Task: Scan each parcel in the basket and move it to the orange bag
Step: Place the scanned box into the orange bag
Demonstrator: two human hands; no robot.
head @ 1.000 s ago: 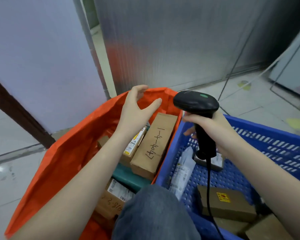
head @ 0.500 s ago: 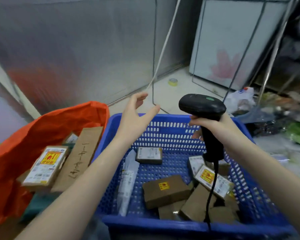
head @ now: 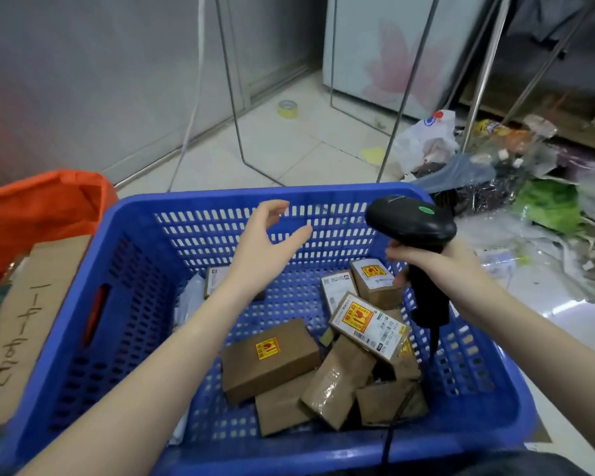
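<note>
Nearest the camera, along the bottom edge, runs the near rim of the blue basket (head: 323,453), with both forearms reaching over it. Inside, toward the near right, brown cardboard parcels lie in a loose heap: a box with a small yellow sticker (head: 270,359) lies flat at the left of the heap, a tape-wrapped box (head: 337,383) leans against it, and a box with a white label and a red-and-yellow mark (head: 370,322) rests tilted on top. Farther in, two more labelled boxes (head: 373,281) stand by the right wall, and a pale soft packet (head: 189,300) lies along the left wall. Above the middle of the basket the left hand (head: 261,249) hovers empty, fingers spread and slightly curled, touching nothing. To its right, the right hand (head: 433,266) is wrapped tight around the grip of a black scanner (head: 411,218), whose head points left and whose cord hangs down into the basket. At the left, just beside the basket, sits the orange bag (head: 38,211), holding a long cardboard box with handwriting (head: 24,324). Beyond, on the tiled floor, lie a roll of tape (head: 287,108) and, at the far right, a litter of plastic bags (head: 426,139).
</note>
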